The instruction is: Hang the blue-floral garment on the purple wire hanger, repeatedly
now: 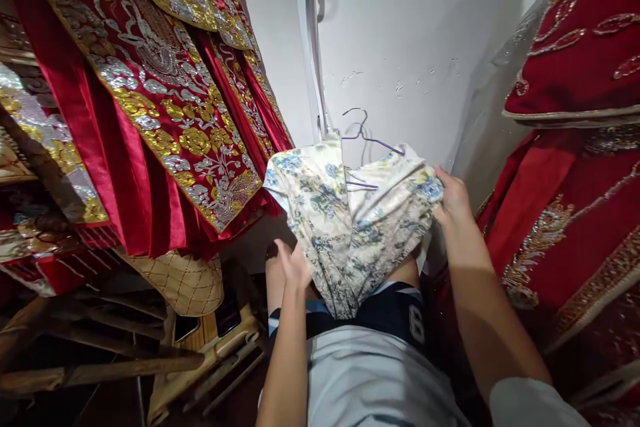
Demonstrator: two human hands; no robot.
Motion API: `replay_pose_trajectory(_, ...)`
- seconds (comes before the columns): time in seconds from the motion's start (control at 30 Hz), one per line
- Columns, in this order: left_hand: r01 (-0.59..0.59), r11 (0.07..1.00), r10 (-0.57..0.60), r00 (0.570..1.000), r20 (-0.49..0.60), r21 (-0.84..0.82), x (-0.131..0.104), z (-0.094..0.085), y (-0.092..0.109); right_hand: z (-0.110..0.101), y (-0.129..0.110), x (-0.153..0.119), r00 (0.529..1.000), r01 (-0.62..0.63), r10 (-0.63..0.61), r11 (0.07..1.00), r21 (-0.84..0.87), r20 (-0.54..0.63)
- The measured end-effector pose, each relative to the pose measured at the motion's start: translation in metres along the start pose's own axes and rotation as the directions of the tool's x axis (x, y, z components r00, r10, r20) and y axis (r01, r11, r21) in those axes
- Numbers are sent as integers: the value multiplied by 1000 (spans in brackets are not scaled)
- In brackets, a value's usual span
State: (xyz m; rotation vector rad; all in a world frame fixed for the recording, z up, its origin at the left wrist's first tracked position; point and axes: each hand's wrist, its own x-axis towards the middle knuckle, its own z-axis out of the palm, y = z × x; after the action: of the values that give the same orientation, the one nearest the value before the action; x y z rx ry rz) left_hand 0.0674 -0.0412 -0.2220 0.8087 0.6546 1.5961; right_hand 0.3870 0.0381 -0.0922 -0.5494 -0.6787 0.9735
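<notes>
Creased floral top [325, 213] on 1 thin, curved-hook hanger [383, 143].
Soft sleeve [426, 188] is pinched by right hand [453, 197]; left hand [296, 267] is rested at side, grip indeterminable.

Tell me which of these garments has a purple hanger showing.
The pale floral garment between the left hand and right hand: its purple hanger shows at the neckline. The red embroidered garments at either side show no hanger.
</notes>
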Motion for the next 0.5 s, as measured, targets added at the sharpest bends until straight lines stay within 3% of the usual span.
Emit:
replay_pose_trajectory(0.17,10,997,7,978,-210,82,-3,-1,-7,28,15,-11,995,-29,29,1000,0,99)
replay_pose_trajectory(0.37,99,966,-36,966,-255,240,-15,18,-10,18,14,-18,1000,-26,26,999,33,10)
replay_pose_trajectory(0.5,41,963,23,971,-236,265,-17,30,-4,32,2,-5,1000,13,-11,998,63,-30)
